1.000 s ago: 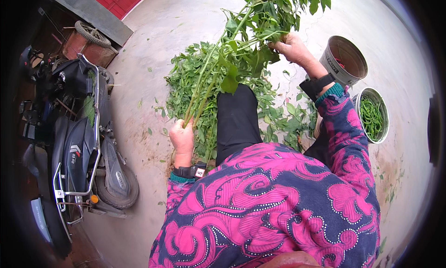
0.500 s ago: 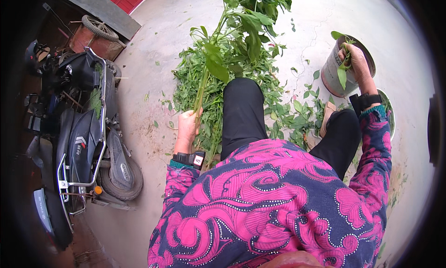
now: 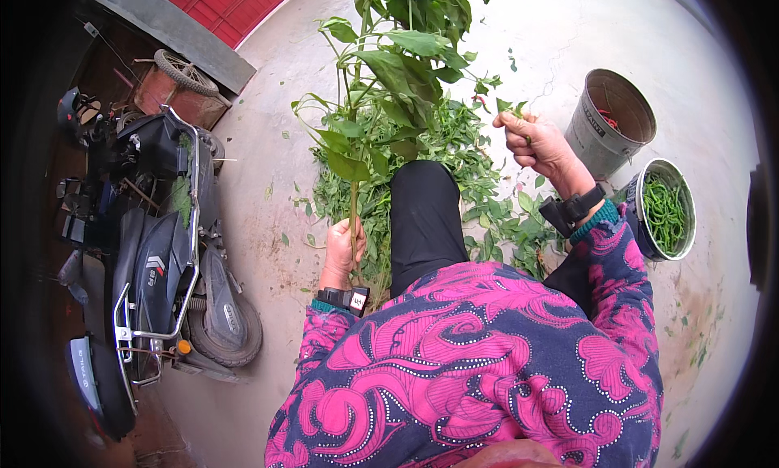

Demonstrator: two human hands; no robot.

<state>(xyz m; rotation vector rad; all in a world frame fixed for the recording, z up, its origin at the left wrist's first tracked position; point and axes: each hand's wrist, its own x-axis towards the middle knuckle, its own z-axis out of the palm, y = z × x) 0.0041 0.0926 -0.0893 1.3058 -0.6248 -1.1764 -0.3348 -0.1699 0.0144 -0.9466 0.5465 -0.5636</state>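
My left hand [image 3: 342, 247] is closed round the lower stem of a tall leafy pepper plant [image 3: 381, 70], which stands upright in front of me. The top of the plant runs out of the picture. My right hand [image 3: 537, 143] pinches a small green leaf [image 3: 511, 107] to the right of the plant, apart from its stem. Past that hand stands a tall grey bucket [image 3: 586, 139] with a few red peppers [image 3: 608, 120] inside. A smaller bucket [image 3: 639, 212] nearer to me holds many green chili peppers [image 3: 664, 212].
Stripped leaves and stalks lie in a heap [image 3: 462, 135] around my knee, with loose leaves [image 3: 519, 216] spread to the right. At the left is a parked electric scooter [image 3: 154, 265]. Behind it is a cart wheel [image 3: 185, 72].
My right hand has come left from over the tall bucket toward the plant, uncovering the bucket of green peppers. The plant in my left hand has swung slightly left.
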